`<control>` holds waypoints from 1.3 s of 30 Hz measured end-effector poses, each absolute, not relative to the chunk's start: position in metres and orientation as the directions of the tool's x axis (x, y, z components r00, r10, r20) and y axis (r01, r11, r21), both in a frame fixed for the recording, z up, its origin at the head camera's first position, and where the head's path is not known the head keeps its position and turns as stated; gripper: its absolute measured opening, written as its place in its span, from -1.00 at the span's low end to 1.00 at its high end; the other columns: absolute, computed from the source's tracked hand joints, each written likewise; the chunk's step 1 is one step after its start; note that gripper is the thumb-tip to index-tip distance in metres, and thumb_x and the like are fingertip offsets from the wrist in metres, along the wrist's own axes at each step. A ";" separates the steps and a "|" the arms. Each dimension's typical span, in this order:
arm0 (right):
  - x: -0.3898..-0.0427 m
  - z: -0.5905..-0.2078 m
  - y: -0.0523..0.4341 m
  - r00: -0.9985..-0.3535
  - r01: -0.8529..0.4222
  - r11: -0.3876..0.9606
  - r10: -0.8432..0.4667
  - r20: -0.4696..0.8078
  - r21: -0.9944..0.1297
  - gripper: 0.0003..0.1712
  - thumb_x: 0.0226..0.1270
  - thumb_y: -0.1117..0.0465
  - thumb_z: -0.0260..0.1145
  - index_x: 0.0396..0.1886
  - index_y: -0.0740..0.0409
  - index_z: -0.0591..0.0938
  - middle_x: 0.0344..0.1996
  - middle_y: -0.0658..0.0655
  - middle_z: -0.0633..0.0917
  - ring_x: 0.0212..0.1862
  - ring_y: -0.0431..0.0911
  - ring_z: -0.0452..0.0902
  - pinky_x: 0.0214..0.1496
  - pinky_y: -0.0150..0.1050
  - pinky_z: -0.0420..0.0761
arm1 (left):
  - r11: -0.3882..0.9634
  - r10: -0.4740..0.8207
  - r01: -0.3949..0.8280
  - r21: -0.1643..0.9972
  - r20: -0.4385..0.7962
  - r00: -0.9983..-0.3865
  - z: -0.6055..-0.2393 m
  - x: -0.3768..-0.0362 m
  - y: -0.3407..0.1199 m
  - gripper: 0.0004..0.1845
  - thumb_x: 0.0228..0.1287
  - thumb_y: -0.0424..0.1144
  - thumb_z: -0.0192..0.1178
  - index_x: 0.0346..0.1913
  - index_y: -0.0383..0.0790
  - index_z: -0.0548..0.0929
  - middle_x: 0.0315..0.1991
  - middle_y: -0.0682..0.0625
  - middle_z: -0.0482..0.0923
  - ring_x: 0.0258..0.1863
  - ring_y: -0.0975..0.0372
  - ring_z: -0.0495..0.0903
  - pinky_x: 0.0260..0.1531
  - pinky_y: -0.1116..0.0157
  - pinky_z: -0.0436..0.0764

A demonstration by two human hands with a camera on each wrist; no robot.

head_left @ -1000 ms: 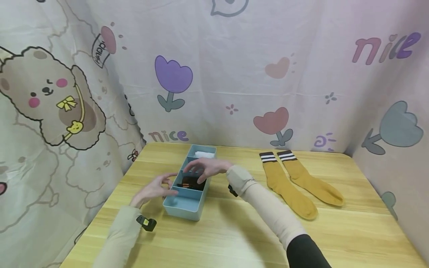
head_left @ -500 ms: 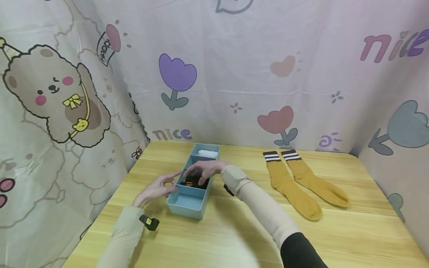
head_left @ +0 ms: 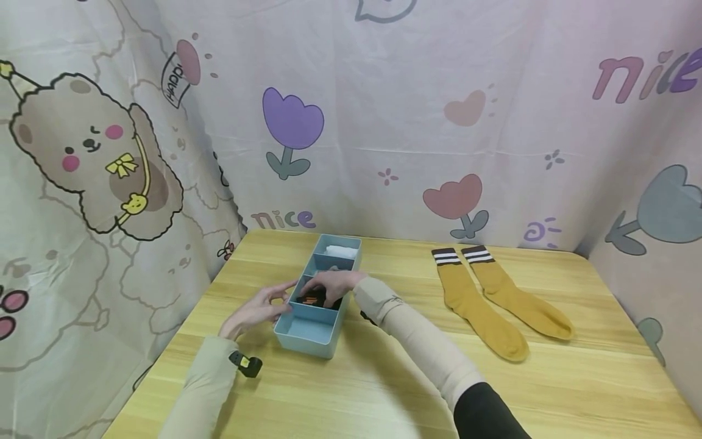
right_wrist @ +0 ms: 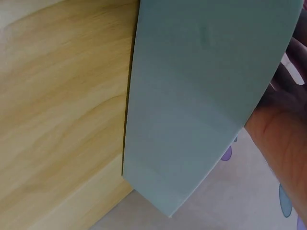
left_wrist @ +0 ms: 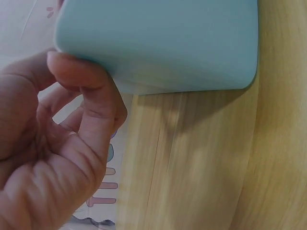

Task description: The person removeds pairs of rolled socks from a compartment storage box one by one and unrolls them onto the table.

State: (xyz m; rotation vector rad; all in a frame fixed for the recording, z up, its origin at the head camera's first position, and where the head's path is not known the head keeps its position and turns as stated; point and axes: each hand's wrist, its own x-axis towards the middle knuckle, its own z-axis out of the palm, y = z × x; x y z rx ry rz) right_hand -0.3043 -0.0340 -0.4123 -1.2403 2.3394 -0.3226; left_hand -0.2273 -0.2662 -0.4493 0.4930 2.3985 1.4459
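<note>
A pale blue divided storage box [head_left: 304, 347] stands on the table. My left hand [head_left: 258, 310] holds it by the left rim, thumb near the front divider. In the left wrist view the bent thumb [left_wrist: 79, 72] lies against the rim by a corner. My right hand [head_left: 331, 285] reaches down into a middle compartment, its thumb and fingers spread over a dark bundle with orange stripes [head_left: 314, 300]. I cannot tell whether they grip it. In the right wrist view the box wall [right_wrist: 201, 86] hides most of the fingers.
A white rolled piece [head_left: 341, 251] lies in the rear compartment, with a grey thing [head_left: 333, 268] in the one before it. Two mustard socks [head_left: 482, 317] with striped cuffs lie flat on the right of the wooden table [head_left: 384, 390]. A printed curtain [head_left: 384, 122] surrounds the back and sides.
My right hand has lowered into the middle compartment, onto the dark bundle. The left hand has moved against the box rim. The head view has shifted slightly.
</note>
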 end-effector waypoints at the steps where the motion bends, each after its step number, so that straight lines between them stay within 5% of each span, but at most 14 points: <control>1: -0.304 -0.413 -0.034 -0.479 -0.724 0.560 -0.828 -0.291 -0.403 -0.23 0.19 0.35 0.47 0.40 -0.15 0.50 0.37 0.02 0.53 0.35 -0.11 0.39 0.53 -0.07 0.25 | 0.433 0.437 0.138 0.891 -0.073 -0.896 -0.449 -0.227 -0.266 -0.26 0.34 -0.41 0.18 0.54 -0.39 0.16 -0.23 -0.22 0.51 -0.63 0.34 0.35 -0.63 0.37 0.44; 15: -0.305 -0.422 -0.035 -0.426 -0.786 0.466 -0.884 -0.192 -0.406 -0.34 0.21 0.38 0.42 0.34 0.01 0.57 0.29 0.05 0.64 0.23 -0.06 0.53 0.33 -0.27 0.47 | 0.411 0.450 0.132 0.902 -0.075 -0.890 -0.448 -0.228 -0.263 -0.28 0.38 -0.42 0.12 0.55 -0.37 0.14 -0.23 -0.21 0.49 -0.65 0.36 0.36 -0.64 0.36 0.44; 26: -0.300 -0.420 -0.032 -0.490 -0.770 0.478 -0.867 -0.088 -0.422 -0.48 0.22 0.35 0.40 0.21 0.07 0.67 0.17 0.05 0.72 0.16 -0.11 0.56 0.39 -0.13 0.39 | 0.425 0.428 0.130 0.896 -0.072 -0.901 -0.451 -0.226 -0.269 -0.26 0.35 -0.44 0.12 0.56 -0.36 0.13 -0.19 -0.25 0.47 -0.62 0.32 0.35 -0.64 0.36 0.43; 33: -0.298 -0.412 -0.030 -0.501 -0.744 0.425 -0.866 0.008 -0.516 -0.54 0.23 0.35 0.43 0.16 0.16 0.69 0.05 0.12 0.77 0.03 -0.11 0.63 0.19 -0.30 0.58 | 0.427 0.407 0.102 0.899 -0.090 -0.909 -0.449 -0.223 -0.274 -0.25 0.34 -0.44 0.12 0.55 -0.38 0.12 -0.21 -0.16 0.45 -0.64 0.35 0.35 -0.62 0.37 0.46; 39: -0.296 -0.403 -0.024 -0.514 -0.736 0.361 -0.848 0.127 -0.573 -0.51 0.21 0.38 0.44 0.19 0.18 0.67 0.09 0.15 0.76 0.13 -0.06 0.64 0.27 -0.24 0.56 | 0.403 0.406 0.094 0.910 -0.086 -0.910 -0.449 -0.220 -0.279 -0.24 0.36 -0.44 0.12 0.54 -0.50 0.06 -0.19 -0.14 0.41 -0.62 0.37 0.37 -0.60 0.37 0.48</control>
